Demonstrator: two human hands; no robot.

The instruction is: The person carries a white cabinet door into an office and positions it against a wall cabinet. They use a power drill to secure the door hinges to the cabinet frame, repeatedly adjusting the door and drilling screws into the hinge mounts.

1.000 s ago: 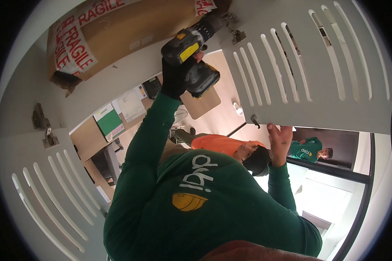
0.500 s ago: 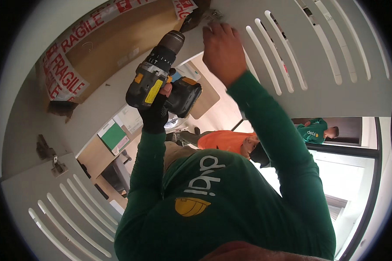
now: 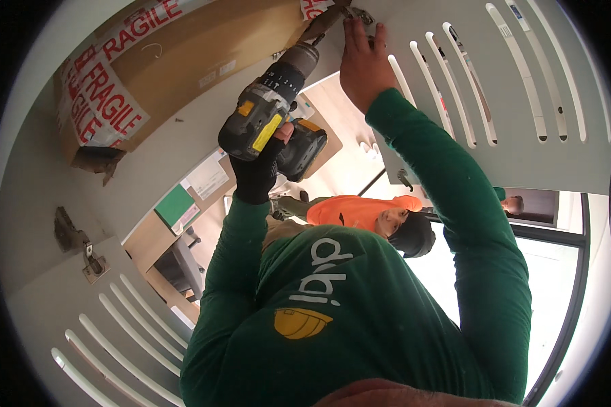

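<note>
Near the upper middle of the frame, a cordless drill slants nose up and to the right, with the left hand, in a black glove, clamped round its grip. The bare right hand is apart from it, just to the right of the drill's nose, its fingers stretched up to a metal hinge; whether they pinch it or only press on it, I cannot tell. Since the fingers sit so near the drill's tip, a slip off a screw head could knock or scrape them, most likely if the drill is held one-handed at this angle. That hinge is at the corner of a slotted door filling the upper right, and if its fixing is loose, the door's weight could make it sag or swing. Across the upper left lies a cardboard box bound with red and white tape; its right end is close to the drill's nose, so a careless swing could dent it. Lower left, another hinge joins a second slotted door. Mid-frame, beyond the arms, is a person in orange.
</note>
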